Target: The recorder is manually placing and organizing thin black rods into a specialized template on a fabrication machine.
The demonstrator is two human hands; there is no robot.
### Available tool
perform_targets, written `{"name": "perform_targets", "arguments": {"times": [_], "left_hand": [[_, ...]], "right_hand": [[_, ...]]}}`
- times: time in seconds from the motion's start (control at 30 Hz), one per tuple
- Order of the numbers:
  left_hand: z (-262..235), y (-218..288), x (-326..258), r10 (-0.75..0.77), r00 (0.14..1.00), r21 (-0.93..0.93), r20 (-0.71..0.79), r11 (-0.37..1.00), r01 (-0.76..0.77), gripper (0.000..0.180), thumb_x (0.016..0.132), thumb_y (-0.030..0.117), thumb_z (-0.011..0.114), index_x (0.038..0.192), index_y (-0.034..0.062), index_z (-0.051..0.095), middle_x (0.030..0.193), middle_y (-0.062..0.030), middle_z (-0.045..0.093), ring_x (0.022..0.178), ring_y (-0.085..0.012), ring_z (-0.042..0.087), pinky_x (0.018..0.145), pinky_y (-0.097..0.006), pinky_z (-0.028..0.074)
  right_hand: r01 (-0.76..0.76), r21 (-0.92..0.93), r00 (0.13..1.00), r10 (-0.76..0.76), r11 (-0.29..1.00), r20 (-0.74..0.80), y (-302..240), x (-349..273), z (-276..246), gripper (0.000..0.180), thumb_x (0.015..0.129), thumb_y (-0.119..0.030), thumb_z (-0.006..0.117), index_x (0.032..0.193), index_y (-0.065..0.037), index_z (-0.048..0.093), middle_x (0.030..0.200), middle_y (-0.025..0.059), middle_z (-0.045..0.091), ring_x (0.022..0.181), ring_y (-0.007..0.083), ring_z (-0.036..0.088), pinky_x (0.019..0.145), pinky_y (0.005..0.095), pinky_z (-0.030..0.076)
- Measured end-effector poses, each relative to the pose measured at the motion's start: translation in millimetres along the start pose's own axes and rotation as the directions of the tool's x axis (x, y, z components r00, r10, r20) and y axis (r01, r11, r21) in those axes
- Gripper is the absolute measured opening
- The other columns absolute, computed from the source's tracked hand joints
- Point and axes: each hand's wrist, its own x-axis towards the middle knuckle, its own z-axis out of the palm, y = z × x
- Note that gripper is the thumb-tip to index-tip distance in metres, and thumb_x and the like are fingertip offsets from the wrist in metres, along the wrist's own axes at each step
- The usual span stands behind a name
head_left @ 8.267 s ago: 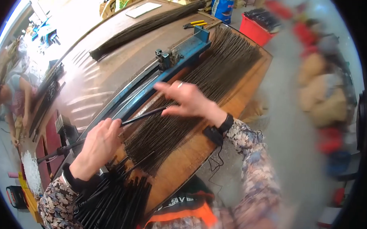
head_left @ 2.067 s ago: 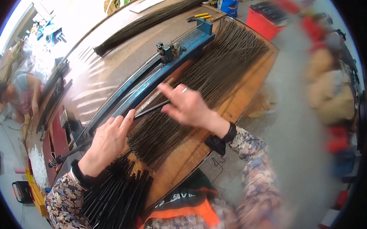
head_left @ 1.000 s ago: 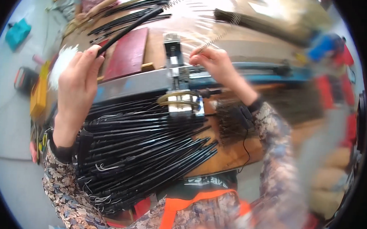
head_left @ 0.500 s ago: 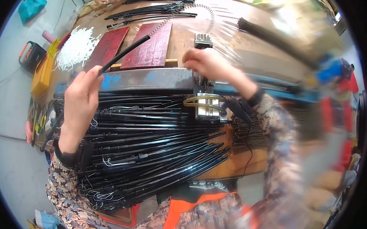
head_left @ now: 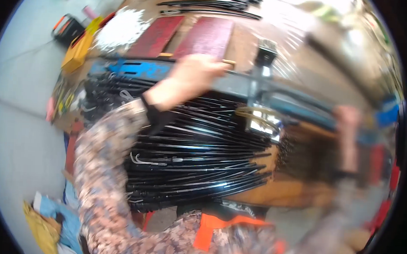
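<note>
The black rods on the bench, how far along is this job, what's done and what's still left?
Done: a big stack of black rods lies piled at the near edge of the workbench. In hand: the left hand reaches over the blue machine rail, fingers closed around something thin; the right hand is too blurred to judge. Left: more black rods lie at the far side.

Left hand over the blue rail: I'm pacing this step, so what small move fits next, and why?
Probably lower the left hand onto the blue rail. It is closed around a thin, mostly hidden piece right above the rail, the pile of black rods lies just nearer, and the blurred right hand is already at the rail's far end.
</note>
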Motion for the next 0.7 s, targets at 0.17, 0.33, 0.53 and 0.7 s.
{"name": "perform_targets", "arguments": {"times": [0.17,0.33,0.53,0.7], "left_hand": [[70.4,31.9,53.2,-0.009,0.998,-0.033,0.058,0.999,0.010,0.016,0.091,0.020,0.057,0.103,0.0137,0.065,0.080,-0.0142,0.065,0.075,-0.0333,0.068,0.065,-0.044,0.056],[86.1,90.7,93.5,-0.174,0.978,-0.155,0.115,0.969,0.191,0.014,0.084,0.017,0.067,0.081,0.0042,0.065,0.082,-0.0164,0.064,0.077,-0.0374,0.064,0.068,-0.046,0.053],[82.8,82.4,89.3,-0.212,0.977,-0.335,-0.035,0.923,0.188,0.016,0.084,0.019,0.069,0.078,0.0043,0.067,0.085,-0.0169,0.063,0.079,-0.0382,0.063,0.071,-0.045,0.052],[68.6,-9.7,41.8,-0.184,0.982,-0.414,-0.041,0.898,0.151,0.019,0.087,0.022,0.067,0.081,0.0039,0.065,0.088,-0.0165,0.063,0.081,-0.0386,0.062,0.072,-0.046,0.052]], "right_hand": [[0.028,-0.014,0.998,-0.029,1.000,-0.061,66.3,-43.5,43.1,0.002,0.086,-0.004,0.061,0.088,-0.003,0.061,0.083,0.0142,0.060,0.083,0.0319,0.058,0.077,0.0416,0.044],[-0.057,0.163,0.993,0.073,0.985,-0.097,112.7,-64.3,34.2,0.004,0.085,-0.001,0.063,0.089,-0.001,0.060,0.082,0.0156,0.059,0.080,0.0331,0.057,0.071,0.0415,0.045],[-0.064,0.143,0.990,0.081,0.988,-0.116,97.5,-43.7,27.4,0.006,0.084,0.001,0.063,0.089,-0.001,0.061,0.083,0.0162,0.058,0.080,0.0333,0.057,0.070,0.0420,0.045],[-0.111,0.033,0.991,0.113,0.993,-0.073,27.9,-9.7,23.1,0.016,0.082,0.002,0.065,0.098,-0.003,0.065,0.092,0.0148,0.065,0.091,0.0336,0.062,0.077,0.0405,0.048]]}}
